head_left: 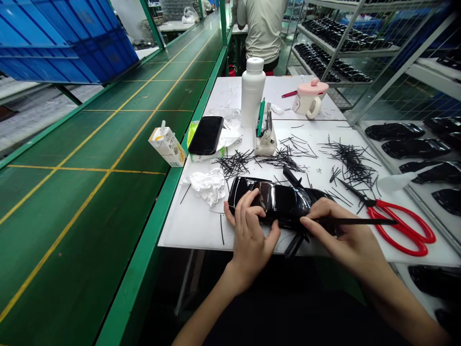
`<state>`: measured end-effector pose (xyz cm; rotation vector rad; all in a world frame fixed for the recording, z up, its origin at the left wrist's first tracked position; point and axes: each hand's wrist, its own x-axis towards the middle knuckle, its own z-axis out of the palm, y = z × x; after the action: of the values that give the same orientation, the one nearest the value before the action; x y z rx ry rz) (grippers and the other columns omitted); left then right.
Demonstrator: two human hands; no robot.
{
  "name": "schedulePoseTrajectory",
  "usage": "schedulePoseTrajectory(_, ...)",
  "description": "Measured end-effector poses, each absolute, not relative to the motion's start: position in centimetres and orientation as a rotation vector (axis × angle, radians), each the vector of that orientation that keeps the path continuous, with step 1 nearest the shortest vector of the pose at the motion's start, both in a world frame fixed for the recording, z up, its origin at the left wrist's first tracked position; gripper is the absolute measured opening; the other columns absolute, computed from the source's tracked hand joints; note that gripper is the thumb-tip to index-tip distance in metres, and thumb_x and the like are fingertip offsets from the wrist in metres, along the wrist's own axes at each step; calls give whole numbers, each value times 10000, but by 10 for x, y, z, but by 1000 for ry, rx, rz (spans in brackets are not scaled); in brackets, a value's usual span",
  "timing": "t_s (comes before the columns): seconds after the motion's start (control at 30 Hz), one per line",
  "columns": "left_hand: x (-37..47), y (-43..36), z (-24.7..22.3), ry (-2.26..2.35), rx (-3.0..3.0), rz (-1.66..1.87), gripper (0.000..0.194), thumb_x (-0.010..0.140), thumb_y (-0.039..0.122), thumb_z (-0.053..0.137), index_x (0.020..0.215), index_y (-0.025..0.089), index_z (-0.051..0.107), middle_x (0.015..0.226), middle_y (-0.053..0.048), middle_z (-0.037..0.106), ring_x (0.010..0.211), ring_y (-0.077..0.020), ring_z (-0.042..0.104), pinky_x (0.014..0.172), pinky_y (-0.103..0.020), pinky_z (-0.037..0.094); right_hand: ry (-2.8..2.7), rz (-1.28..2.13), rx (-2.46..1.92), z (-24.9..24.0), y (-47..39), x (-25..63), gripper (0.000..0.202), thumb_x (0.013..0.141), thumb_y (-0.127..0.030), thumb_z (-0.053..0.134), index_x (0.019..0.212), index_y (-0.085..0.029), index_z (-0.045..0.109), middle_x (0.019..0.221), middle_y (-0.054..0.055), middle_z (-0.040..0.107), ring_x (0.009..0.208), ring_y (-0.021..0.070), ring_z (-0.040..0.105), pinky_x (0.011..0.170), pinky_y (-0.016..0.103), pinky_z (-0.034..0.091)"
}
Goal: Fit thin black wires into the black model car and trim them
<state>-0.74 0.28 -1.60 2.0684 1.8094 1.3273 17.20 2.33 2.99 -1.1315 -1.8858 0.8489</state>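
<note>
A glossy black model car (pixel 281 198) lies on the white worktop with its doors swung out on both sides. My left hand (pixel 250 235) is closed around its left end, fingertips on the roof and thumb along the near side. Between the thumb and fingers of my right hand (pixel 345 235) is a slim black stick-like tool (pixel 374 221); its tip is at the car's near side by the open door (pixel 296 244). The tool's exact kind cannot be made out. Thin black strips (pixel 349 161) lie in loose piles beyond the car.
Red-handled scissors (pixel 406 226) lie to the right. Crumpled tissue (pixel 207 186), a phone (pixel 206 135), a drink carton (pixel 168 146), a white bottle (pixel 252 91) and a lidded mug (pixel 309 101) stand around. A green conveyor (pixel 118 192) runs left; racks of car bodies (pixel 414 148) stand right.
</note>
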Motion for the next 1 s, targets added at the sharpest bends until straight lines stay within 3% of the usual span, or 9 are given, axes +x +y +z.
schedulePoseTrajectory(0.3,-8,2,-16,1799,2077,1338,281,836,151,628,931,235,377,1353,-176,587,1334,-266,510,1200,-612,101,-1969,829,-1132,29,20,169,129,954,-187,588,844,-241,547,770,-3,531,698,166,513,615,311,405)
schedulePoseTrajectory(0.47,-10,3,-17,1791,2127,1325,267,852,139,615,929,229,375,1337,-186,587,1329,-270,510,1196,-621,92,-1580,639,-1112,62,38,217,106,941,-271,606,862,-272,536,864,47,544,816,229,547,694,360,453)
schedulePoseTrajectory(0.53,-11,5,-18,1779,2146,1334,260,857,136,609,924,228,376,1333,-187,589,1324,-272,514,1193,-628,89,-1624,523,-1228,61,54,245,159,945,-342,599,838,-273,503,769,29,531,665,206,518,591,345,426)
schedulePoseTrajectory(0.6,-12,6,-18,1768,2158,1350,251,861,133,602,924,227,378,1330,-189,591,1320,-272,518,1191,-630,89,-2006,483,-1468,49,70,269,250,928,-447,594,783,-262,508,622,-5,510,492,172,449,450,312,339)
schedulePoseTrajectory(0.77,-15,4,-20,1767,2184,1331,230,871,130,589,939,224,390,1336,-189,588,1332,-261,510,1205,-600,84,-2418,594,-1566,27,106,278,290,823,-426,690,656,-232,553,497,-27,555,405,167,495,405,271,301)
schedulePoseTrajectory(0.87,-17,3,-22,1781,2196,1314,226,875,138,588,950,224,394,1339,-187,587,1337,-258,509,1210,-592,80,-2399,576,-1492,39,139,246,210,862,-432,642,817,-227,652,590,-7,631,484,174,558,455,271,353)
schedulePoseTrajectory(1.0,-16,3,-24,1811,2210,1329,227,872,146,595,954,224,399,1330,-189,595,1323,-271,525,1206,-607,101,-2241,613,-1336,55,200,175,370,948,-474,536,1172,-189,611,967,75,692,692,173,630,578,302,479)
